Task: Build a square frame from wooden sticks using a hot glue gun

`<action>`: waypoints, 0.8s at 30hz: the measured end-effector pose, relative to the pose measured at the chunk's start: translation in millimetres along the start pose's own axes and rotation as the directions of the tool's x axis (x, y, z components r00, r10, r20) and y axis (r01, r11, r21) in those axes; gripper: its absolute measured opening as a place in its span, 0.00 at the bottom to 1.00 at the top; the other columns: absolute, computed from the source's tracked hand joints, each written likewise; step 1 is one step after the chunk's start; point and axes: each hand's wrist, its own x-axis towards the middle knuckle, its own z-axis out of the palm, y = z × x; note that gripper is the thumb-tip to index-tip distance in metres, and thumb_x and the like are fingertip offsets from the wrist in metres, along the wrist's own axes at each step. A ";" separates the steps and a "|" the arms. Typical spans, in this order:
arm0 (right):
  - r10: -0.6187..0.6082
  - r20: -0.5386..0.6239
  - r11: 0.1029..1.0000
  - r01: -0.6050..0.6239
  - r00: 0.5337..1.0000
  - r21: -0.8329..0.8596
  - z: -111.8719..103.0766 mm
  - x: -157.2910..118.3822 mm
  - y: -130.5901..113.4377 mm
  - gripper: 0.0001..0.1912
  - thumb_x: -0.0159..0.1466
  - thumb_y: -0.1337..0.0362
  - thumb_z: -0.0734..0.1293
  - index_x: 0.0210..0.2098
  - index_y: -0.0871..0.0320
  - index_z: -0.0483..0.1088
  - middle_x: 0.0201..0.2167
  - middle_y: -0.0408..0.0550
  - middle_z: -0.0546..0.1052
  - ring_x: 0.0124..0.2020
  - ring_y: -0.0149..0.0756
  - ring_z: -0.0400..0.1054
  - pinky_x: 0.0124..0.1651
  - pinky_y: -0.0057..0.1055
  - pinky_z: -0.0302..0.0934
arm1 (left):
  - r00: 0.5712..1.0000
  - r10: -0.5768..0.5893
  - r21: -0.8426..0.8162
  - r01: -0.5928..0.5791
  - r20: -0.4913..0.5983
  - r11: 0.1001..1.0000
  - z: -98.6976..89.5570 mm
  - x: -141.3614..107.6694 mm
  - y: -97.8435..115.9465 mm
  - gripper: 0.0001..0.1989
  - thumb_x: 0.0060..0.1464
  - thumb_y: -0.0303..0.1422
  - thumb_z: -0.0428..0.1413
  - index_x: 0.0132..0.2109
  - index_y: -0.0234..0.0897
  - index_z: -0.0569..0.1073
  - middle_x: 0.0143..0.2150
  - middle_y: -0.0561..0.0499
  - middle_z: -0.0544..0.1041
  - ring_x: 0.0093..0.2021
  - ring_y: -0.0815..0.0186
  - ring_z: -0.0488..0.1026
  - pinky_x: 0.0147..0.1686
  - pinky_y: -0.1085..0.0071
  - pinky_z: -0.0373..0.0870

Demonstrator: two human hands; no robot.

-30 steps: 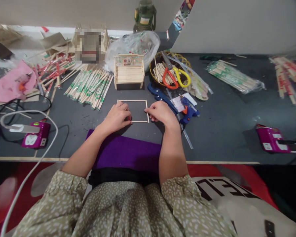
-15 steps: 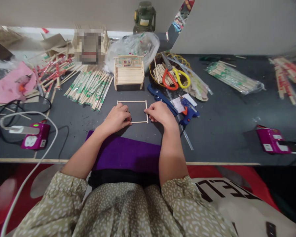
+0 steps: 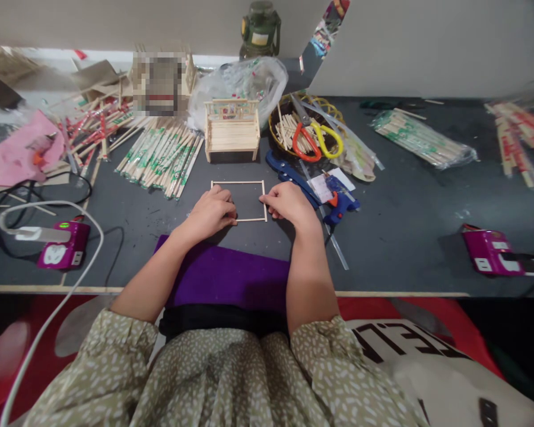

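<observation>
A small rectangular frame of thin wooden sticks (image 3: 238, 182) lies flat on the dark grey table in front of me. My left hand (image 3: 212, 209) covers its left side, fingers curled and closed on the stick there. At the opposite side, my right hand (image 3: 286, 201) pinches the right stick between thumb and forefinger. Just behind the frame stands a miniature wooden bench (image 3: 232, 131) with a slatted seat. To the right of my right hand lies a blue glue gun (image 3: 342, 204) on a white card.
Scissors with red and yellow handles (image 3: 318, 141) rest on a basket of short sticks (image 3: 287, 131). Wrapped chopsticks (image 3: 160, 155) are heaped at left. Purple power boxes (image 3: 66, 244) sit at both sides, and a white cable (image 3: 98, 228) hangs over the front edge. A purple cloth (image 3: 231, 270) lies before me.
</observation>
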 end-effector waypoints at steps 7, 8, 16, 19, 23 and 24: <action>-0.009 0.000 1.000 0.009 1.000 0.004 0.4 1.2 1.3 0.16 0.61 0.63 0.68 0.18 0.59 0.67 0.15 0.43 0.73 0.15 0.27 0.68 0.24 0.24 0.61 | 1.000 0.003 -0.005 -0.003 0.013 1.000 0.0 0.5 -0.9 0.05 0.55 0.34 0.62 0.34 0.37 0.80 0.37 0.47 0.72 0.42 0.59 0.64 0.44 0.64 0.62; -0.013 -0.001 1.000 0.013 1.000 0.004 0.4 1.5 1.6 0.16 0.61 0.63 0.68 0.18 0.59 0.67 0.15 0.43 0.73 0.15 0.28 0.68 0.24 0.25 0.61 | 1.000 0.003 -0.007 -0.003 0.015 1.000 -0.1 0.5 -0.8 0.05 0.55 0.34 0.63 0.34 0.37 0.80 0.37 0.47 0.72 0.42 0.59 0.64 0.44 0.64 0.63; 0.000 0.001 1.000 0.000 1.000 0.004 0.0 0.3 0.2 0.16 0.62 0.63 0.68 0.18 0.59 0.67 0.15 0.43 0.73 0.16 0.28 0.68 0.25 0.25 0.62 | 1.000 -0.002 -0.014 0.002 0.009 1.000 0.2 0.2 -0.8 0.05 0.55 0.34 0.62 0.34 0.37 0.80 0.37 0.47 0.72 0.42 0.59 0.64 0.44 0.64 0.63; -0.001 0.001 1.000 0.001 1.000 0.003 0.0 -0.1 -1.0 0.16 0.61 0.64 0.68 0.18 0.59 0.67 0.15 0.43 0.73 0.16 0.28 0.68 0.25 0.25 0.62 | 1.000 -0.008 -0.008 0.008 0.016 1.000 1.2 0.3 -0.4 0.05 0.55 0.34 0.62 0.34 0.37 0.79 0.36 0.47 0.73 0.42 0.59 0.65 0.43 0.64 0.63; 0.001 0.005 1.000 -0.001 1.000 0.016 -0.4 -0.8 -1.2 0.15 0.61 0.64 0.68 0.19 0.59 0.67 0.15 0.43 0.73 0.15 0.28 0.68 0.24 0.25 0.62 | 1.000 -0.023 -0.018 0.024 0.016 1.000 -0.5 0.7 2.1 0.06 0.55 0.35 0.62 0.33 0.36 0.78 0.36 0.47 0.73 0.42 0.58 0.65 0.43 0.63 0.63; 0.005 0.006 1.000 -0.005 1.000 0.023 -0.9 -1.4 -1.1 0.15 0.61 0.64 0.68 0.19 0.59 0.67 0.15 0.43 0.73 0.15 0.28 0.67 0.23 0.25 0.62 | 1.000 -0.019 -0.039 0.019 0.004 0.999 -2.1 0.5 2.3 0.07 0.55 0.35 0.62 0.33 0.36 0.77 0.35 0.47 0.73 0.42 0.59 0.66 0.44 0.63 0.63</action>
